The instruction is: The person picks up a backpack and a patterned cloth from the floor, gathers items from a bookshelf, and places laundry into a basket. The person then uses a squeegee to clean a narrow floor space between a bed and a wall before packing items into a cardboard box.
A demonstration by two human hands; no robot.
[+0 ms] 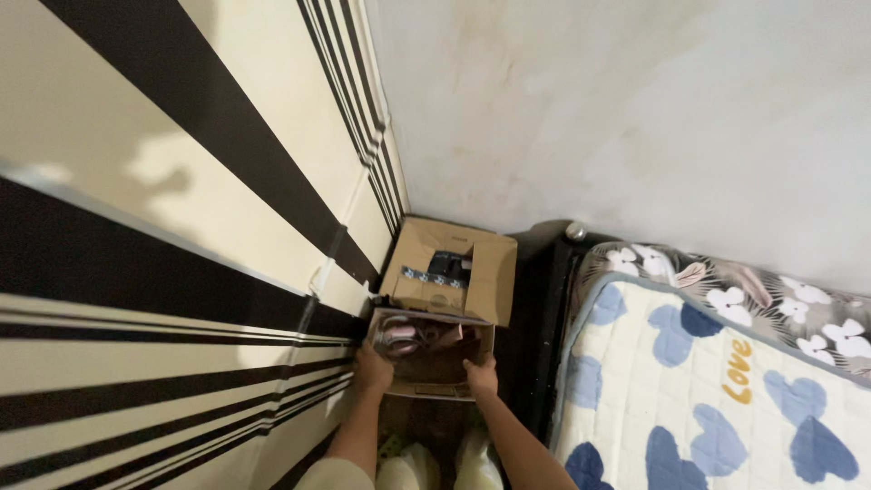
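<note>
Below, at the near edge of the view, two bare forearms reach forward into the gap between a striped wall [181, 272] and a bed [708, 381]. The left hand [372, 367] grips the near left corner of an open cardboard box [434, 363], fingers curled over its rim. The right hand [482, 375] grips the near right edge of the same box, fingers also closed over the rim. The box sits low in the gap, tight against the striped wall on its left and just beside the dark bed frame [544, 308] on its right. Inside it, something pink and white [396, 338] lies at the left; the rest of the contents are too dark to tell. Just beyond, touching the first box, a second cardboard box [481, 272] stands with flaps open and dark items [449, 268] inside. The bed carries a quilt [689, 399] with blue hearts. Farthest, a plain grey wall [635, 118].
</note>
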